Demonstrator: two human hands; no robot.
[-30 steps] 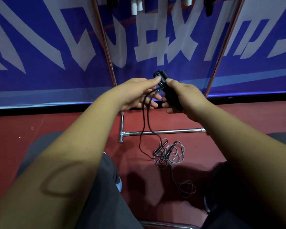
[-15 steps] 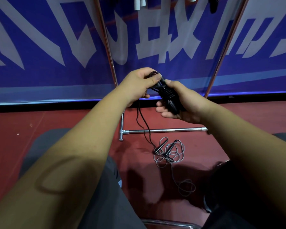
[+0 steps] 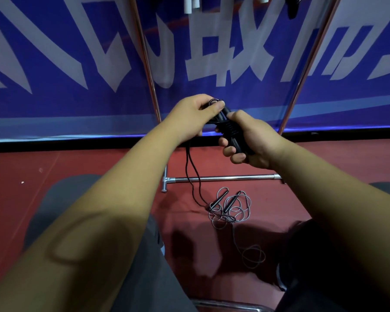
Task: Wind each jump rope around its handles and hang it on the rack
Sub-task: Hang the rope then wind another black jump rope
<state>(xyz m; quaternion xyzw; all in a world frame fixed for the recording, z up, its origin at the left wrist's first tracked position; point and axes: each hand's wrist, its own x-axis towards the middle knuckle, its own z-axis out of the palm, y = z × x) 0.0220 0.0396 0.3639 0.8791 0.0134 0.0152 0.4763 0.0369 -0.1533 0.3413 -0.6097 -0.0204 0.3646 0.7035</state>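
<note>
My right hand grips the two black handles of a black jump rope, held together with some cord wound round them. My left hand pinches the black cord at the handles' top end; two strands hang from it to the floor. A second jump rope, grey cord with dark handles, lies tangled on the red floor below. The metal rack's base bar lies across the floor, and its two uprights rise in front of the blue banner.
White and black handles of hung ropes show at the top edge. A blue banner with white characters stands behind the rack. My knees in dark trousers fill the lower view, with a chrome chair bar beneath.
My left hand has carried the cord up and over the handles' top end, and the hanging strands have shortened. My right hand holds the handles in the same place.
</note>
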